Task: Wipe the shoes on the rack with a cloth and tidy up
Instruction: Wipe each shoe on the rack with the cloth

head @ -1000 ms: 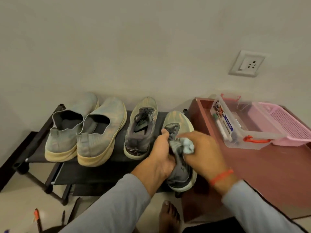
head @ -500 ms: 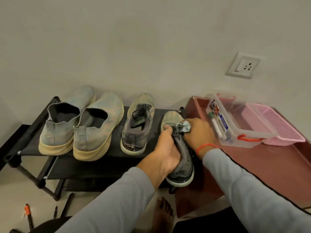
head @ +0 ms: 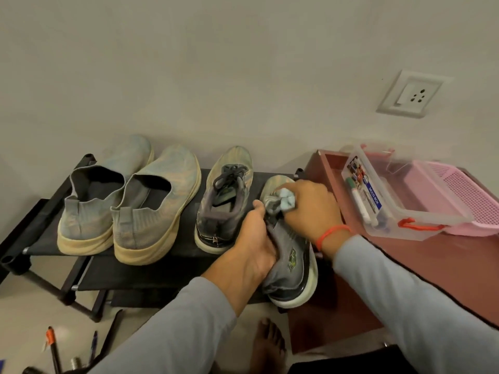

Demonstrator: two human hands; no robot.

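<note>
Open rack (head: 186, 255) front; wall (head: 216, 76) behind shoes (head: 129, 206).

Four shoes sit on one rack (head: 151, 276): two slip-ons (head: 102, 195) (head: 159, 206) and two laced trainers (head: 224, 201) (head: 291, 263). There is one cloth (head: 286, 200), one clear box (head: 388, 195), one pink basket (head: 464, 195) and one wall socket (head: 413, 94). Two hands (head: 256, 244) (head: 310, 206) and one bare foot (head: 268, 344) show.

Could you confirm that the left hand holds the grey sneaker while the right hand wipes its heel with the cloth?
Not quite: the head view shows the right hand pressing the cloth near the toe end, not the heel. The left hand does hold the grey sneaker.
</note>
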